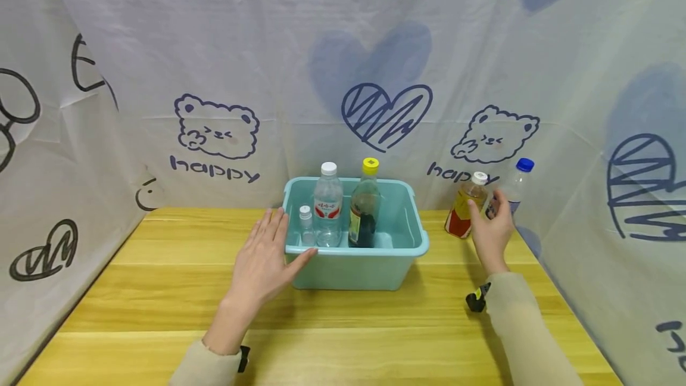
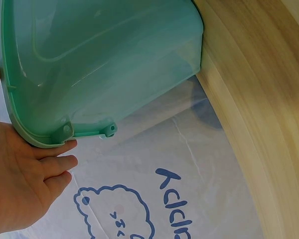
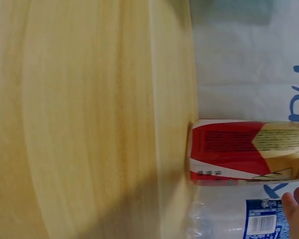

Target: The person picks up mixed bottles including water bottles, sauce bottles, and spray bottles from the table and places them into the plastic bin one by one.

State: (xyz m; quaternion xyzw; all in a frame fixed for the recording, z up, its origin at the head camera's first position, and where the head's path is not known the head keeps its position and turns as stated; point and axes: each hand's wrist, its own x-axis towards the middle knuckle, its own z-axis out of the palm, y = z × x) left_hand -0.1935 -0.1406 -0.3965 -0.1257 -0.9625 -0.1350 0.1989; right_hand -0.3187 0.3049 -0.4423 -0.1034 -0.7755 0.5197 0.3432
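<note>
My left hand (image 1: pixel 264 262) rests at the left front corner of a light-blue plastic tub (image 1: pixel 351 271), fingers straight along the side and thumb over the front rim. Inside the tub stand a small clear bottle (image 1: pixel 307 228), a clear water bottle (image 1: pixel 328 231) with a white cap, and a dark-labelled bottle (image 1: pixel 367 228) with a yellow cap. My right hand (image 1: pixel 492 236) reaches to a red-and-yellow drink bottle (image 1: pixel 460 213) and a blue-capped clear bottle (image 1: pixel 518 186), thumb and fingers spread. Its fingertips (image 3: pixel 289 204) show close beside both bottles in the right wrist view.
The tub stands toward the back of a wooden table (image 1: pixel 343 338). A white printed curtain (image 1: pixel 300 88) hangs behind and at both sides. The two bottles on the right stand near the table's back edge, beside the curtain.
</note>
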